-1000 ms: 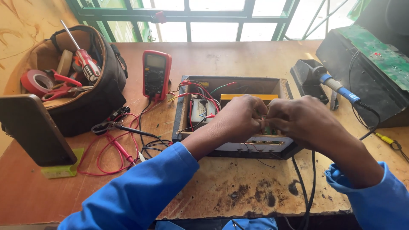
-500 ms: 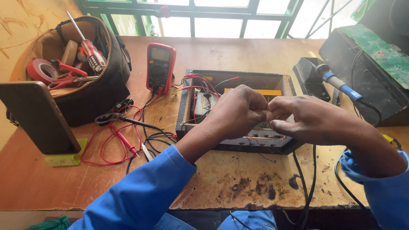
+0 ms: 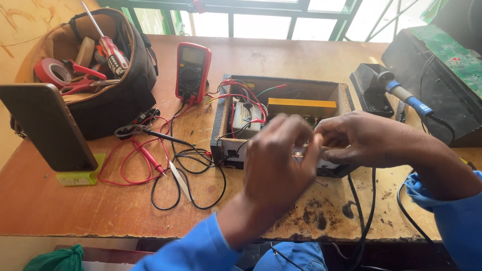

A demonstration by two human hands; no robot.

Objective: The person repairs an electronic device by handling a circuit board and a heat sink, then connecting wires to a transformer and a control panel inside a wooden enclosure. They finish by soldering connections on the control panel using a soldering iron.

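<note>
Meeting at frame centre over the open black box (image 3: 281,100): left hand (image 3: 276,160) blurred, fingers curled, right hand (image 3: 361,138) pinched narrow; whatever is held hidden. Red meter (image 3: 193,73) upper left.

There is just one view, from a camera worn on the person's head; it looks steeply down and forward over the desk (image 3: 100,211), toward the barred window (image 3: 261,20) along the far edge; it sits close, so the forearms enter from the bottom edge and the left hand (image 3: 278,163) and right hand (image 3: 361,138) meet near the middle of the frame; beyond the fingers (image 3: 309,145) lies an open black box (image 3: 281,95); far to their left stands a tool bag (image 3: 100,75); with no second view, nothing is shared.
</note>
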